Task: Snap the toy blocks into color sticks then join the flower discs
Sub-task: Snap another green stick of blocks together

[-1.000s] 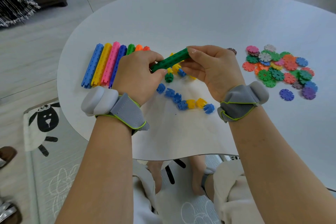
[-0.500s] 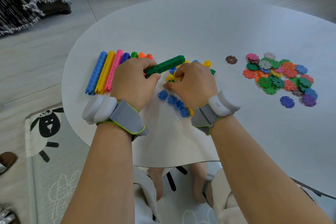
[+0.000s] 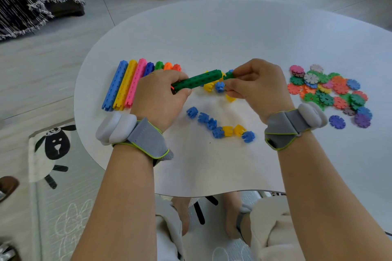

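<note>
– So, where is the green stick (image 3: 197, 81) right now?

– It is held above the white table (image 3: 233, 34), tilted so its right end sits higher. The left hand (image 3: 158, 95) has fingers and thumb curled round its lower end.

– What does it look like?

– Dark green and square-sided, several blocks long. A row of small holes runs along each face that shows.

– And the right hand (image 3: 256, 85)?

– Thumb and forefinger pinch a single green block (image 3: 228, 74) just beside the stick's upper end, roughly in line with it. Whether the two touch, I cannot tell.

– Where are the other blocks?

– The finished sticks lie side by side to the left. A light blue stick (image 3: 114, 87), a yellow stick (image 3: 125, 85) and a pink stick (image 3: 135, 82) show nearly whole. Past the left knuckles only the tips of dark blue, green, orange and red ones can be seen. A few loose blocks (image 3: 220, 86), yellow and blue, lie beneath the hands. A curved row of blocks (image 3: 220, 128) in blue and yellow lies between the wrists.

– The flower discs?

– The flower discs (image 3: 331, 91) are in a mixed-colour heap on the table's right side, well apart from the blocks. One blue disc (image 3: 337, 122) lies flat by itself at the heap's near edge.
</note>
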Tool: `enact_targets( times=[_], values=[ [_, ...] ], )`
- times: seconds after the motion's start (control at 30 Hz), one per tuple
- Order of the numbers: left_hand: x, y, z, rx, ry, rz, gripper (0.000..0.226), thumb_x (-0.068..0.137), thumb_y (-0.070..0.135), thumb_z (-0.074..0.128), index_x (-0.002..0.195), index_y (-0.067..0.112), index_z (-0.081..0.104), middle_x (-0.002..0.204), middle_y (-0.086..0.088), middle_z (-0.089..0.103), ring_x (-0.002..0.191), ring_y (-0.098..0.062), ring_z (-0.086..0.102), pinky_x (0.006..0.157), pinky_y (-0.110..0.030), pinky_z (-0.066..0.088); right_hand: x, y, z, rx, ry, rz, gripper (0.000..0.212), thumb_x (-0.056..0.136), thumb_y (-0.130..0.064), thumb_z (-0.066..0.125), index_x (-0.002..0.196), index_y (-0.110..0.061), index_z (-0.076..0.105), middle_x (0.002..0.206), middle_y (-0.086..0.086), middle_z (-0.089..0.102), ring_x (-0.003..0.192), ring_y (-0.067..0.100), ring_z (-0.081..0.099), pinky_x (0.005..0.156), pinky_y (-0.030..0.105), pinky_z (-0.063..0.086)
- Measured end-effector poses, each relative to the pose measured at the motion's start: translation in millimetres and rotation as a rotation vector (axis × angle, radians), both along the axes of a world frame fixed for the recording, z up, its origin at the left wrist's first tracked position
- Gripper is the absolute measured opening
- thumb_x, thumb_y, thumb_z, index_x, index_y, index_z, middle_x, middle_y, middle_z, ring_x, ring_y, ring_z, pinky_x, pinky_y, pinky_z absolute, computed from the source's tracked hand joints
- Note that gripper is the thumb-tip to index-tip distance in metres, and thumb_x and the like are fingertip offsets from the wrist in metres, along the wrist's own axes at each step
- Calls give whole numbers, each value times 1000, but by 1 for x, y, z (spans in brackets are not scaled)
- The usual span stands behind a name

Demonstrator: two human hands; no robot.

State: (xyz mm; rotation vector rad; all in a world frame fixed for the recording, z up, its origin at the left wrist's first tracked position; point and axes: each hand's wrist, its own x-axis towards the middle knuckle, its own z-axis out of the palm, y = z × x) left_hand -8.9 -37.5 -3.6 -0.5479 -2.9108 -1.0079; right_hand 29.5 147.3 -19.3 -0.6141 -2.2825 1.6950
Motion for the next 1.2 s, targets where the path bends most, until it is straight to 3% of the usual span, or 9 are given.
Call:
enact_targets(
  times=[0.1, 0.33, 0.5, 0.7, 0.77, 0.9, 1.03, 1.1, 1.2],
  values=[
    [2, 3, 2, -3, -8, -26, 27, 87, 22, 62, 113, 21, 66, 106, -2, 63, 92, -15, 55, 84, -20, 36, 2, 4, 1, -28, 45, 40, 23, 76, 2, 73, 79, -19, 67, 82, 10, 68, 73, 31, 71, 74, 42, 60],
    [3, 5, 3, -7, -14, -65, 27, 87, 22, 61, 114, 22, 66, 104, -1, 62, 92, -15, 53, 89, -27, 41, 8, 9, 8, -202, 91, 151, 31, 84, 13, 56, 96, -13, 69, 99, 12, 70, 84, 25, 72, 80, 29, 57],
    [3, 10, 2, 24, -3, -73, 27, 87, 22, 62, 113, 22, 66, 100, 0, 62, 88, -17, 56, 90, -32, 43, 11, 13, 8, -427, 94, 151, 22, 93, 5, 50, 97, -7, 68, 100, 14, 70, 91, 26, 70, 82, 29, 57],
    [5, 14, 2, 21, 2, -109, 25, 87, 22, 62, 111, 22, 67, 94, 3, 59, 84, -17, 56, 87, -32, 43, 14, 13, 5, -433, 85, 113, 18, 93, 1, 52, 94, -8, 68, 93, 11, 71, 84, 23, 71, 79, 29, 58],
    [5, 14, 1, 4, 15, -119, 25, 87, 22, 62, 111, 22, 67, 91, 6, 56, 80, -14, 52, 80, -25, 38, 14, 14, 5, -419, 97, 116, 18, 93, 0, 52, 95, -8, 68, 97, 12, 71, 88, 24, 71, 80, 31, 58],
    [5, 15, -1, -45, 50, -130, 24, 87, 22, 60, 111, 21, 67, 92, 4, 57, 80, -11, 45, 73, -18, 30, 14, 14, 2, -338, 82, 115, 18, 93, -2, 54, 97, -10, 69, 101, 12, 71, 90, 24, 71, 81, 31, 57],
    [4, 19, -3, -47, 59, -133, 25, 88, 21, 61, 112, 18, 67, 99, -2, 63, 83, -11, 45, 73, -16, 28, 11, 15, 2, -231, 52, 26, 21, 94, -4, 53, 100, -16, 69, 98, 8, 72, 77, 15, 71, 64, 23, 55],
    [2, 19, -4, -53, 55, -127, 25, 88, 21, 60, 112, 18, 67, 99, -3, 63, 83, -12, 46, 73, -17, 28, 9, 19, -3, -27, 46, -88, 24, 92, -5, 52, 101, -17, 70, 96, 3, 72, 72, 10, 66, 64, 24, 54],
    [0, 18, -5, -62, 41, -113, 24, 88, 22, 60, 111, 19, 67, 97, -2, 62, 82, -12, 46, 70, -17, 27, 7, 25, -10, 369, -19, -156, 24, 88, -11, 55, 104, -19, 72, 103, -1, 70, 90, 14, 64, 83, 26, 49]
  ],
)
